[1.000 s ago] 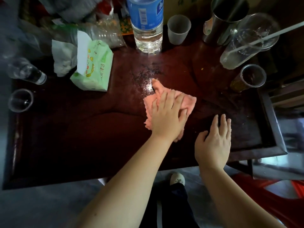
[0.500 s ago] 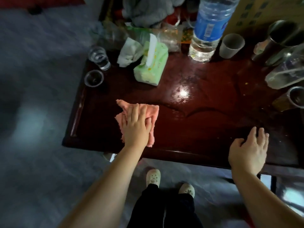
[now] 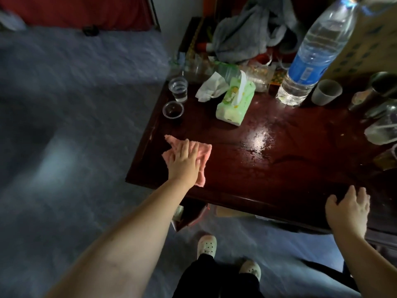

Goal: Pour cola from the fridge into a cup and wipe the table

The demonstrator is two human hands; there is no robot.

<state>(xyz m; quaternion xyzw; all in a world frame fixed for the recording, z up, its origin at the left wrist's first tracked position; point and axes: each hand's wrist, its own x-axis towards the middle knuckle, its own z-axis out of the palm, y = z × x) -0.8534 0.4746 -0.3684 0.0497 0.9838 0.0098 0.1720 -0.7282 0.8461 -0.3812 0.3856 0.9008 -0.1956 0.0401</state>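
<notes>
Fingers (image 3: pixel 189 147) of the left hand (image 3: pixel 182 163) are laid close together on the pink cloth (image 3: pixel 203 152), which is pressed to the table (image 3: pixel 279 173). A small cup (image 3: pixel 173 109) of dark liquid is seen beyond those fingertips, a wet patch (image 3: pixel 260 138) to their right. The right hand (image 3: pixel 348 211) is rested on the table's near edge, fingers loosely spread.

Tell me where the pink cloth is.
In the head view, the pink cloth lies at the left end of the table under the left hand, nearer the person than a low clear cup.
</notes>
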